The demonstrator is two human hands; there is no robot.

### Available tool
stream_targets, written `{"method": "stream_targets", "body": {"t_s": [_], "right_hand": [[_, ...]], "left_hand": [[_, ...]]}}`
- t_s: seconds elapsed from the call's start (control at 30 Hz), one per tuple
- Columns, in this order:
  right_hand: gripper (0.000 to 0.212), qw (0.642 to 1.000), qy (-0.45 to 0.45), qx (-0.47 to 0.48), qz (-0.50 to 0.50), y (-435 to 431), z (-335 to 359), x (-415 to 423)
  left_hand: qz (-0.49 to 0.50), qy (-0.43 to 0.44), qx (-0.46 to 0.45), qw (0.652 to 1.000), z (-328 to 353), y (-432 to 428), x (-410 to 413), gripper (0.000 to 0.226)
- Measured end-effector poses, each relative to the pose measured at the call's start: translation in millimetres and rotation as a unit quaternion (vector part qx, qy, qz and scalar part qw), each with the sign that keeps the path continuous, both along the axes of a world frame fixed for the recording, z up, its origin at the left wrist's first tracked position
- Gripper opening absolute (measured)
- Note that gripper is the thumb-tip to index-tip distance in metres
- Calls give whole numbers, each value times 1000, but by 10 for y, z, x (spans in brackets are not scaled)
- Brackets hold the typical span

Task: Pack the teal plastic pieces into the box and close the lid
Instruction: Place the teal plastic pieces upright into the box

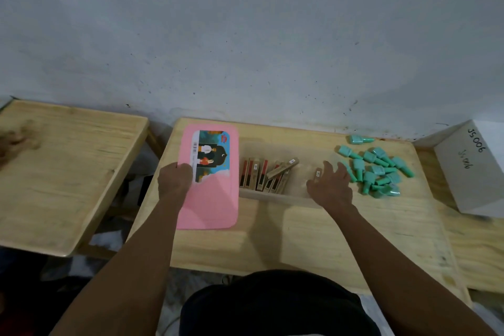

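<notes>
Above the person's dark clothing [272,308], two bare forearms reach over the wooden table [300,240]. The left hand [174,180] grips the left edge of the pink lid [215,199], which lies flat just left of the clear box [272,196]. The right hand [331,185] hangs over the box's right end with fingers spread, seemingly holding nothing. The teal pieces [376,169] lie piled on the table just right of it, outside the box, which holds gold and red sticks [267,174].

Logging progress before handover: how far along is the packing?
Done: the pink lid is off, lying left of the clear box. In hand: the left hand grips the lid; the right hand, spread open, is at the box. Left: the teal pieces all lie on the table; lid unclosed.
</notes>
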State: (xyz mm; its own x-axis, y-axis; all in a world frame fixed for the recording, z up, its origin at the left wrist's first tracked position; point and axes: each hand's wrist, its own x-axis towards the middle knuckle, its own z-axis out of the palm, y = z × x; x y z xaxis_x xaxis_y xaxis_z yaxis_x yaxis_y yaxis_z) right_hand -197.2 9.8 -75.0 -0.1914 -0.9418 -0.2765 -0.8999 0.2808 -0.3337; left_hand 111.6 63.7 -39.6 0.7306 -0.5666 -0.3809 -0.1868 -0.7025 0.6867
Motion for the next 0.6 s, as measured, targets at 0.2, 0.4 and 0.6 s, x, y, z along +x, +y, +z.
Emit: {"method": "stream_targets", "body": {"t_s": [0.2,0.4,0.6], "right_hand": [[54,999,-10,-50,-14,3,-59,-79],[62,999,-18,-39,1,-15,-88,-144],[61,998,-22,-52,-10,-42,-103,-131]], "left_hand": [[-13,-51,20,998,-338,46,43,36],[-41,-109,30,993,-574,-26,83,41],[-122,-154,113,974,-773,-118,93,73]]}}
